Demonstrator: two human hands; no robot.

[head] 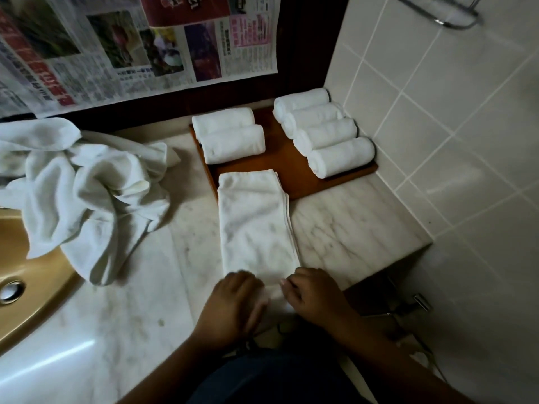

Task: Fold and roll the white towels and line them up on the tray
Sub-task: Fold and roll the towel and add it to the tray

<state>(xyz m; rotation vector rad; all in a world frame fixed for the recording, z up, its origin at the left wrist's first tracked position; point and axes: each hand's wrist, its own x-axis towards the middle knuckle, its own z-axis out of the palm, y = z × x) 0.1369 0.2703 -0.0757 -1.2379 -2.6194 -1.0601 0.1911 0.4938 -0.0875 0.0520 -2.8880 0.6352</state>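
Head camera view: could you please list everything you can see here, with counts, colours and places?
Rolled white towels: six, white; four in a row on the tray's right side, two on its left.
Brown wooden tray: one, brown; far end of the counter, by the tiled wall.
Folded white towel strip: one, white; flat on the counter, far end overlapping the tray's near edge.
Heap of unfolded white towels: count unclear, white; left, beside the basin.
Marble counter: one, white with grey veins.
Tan sink basin: one, left edge.
Newspaper sheets: covering the back wall.
Hands: left hand and right hand, on the strip's near end.
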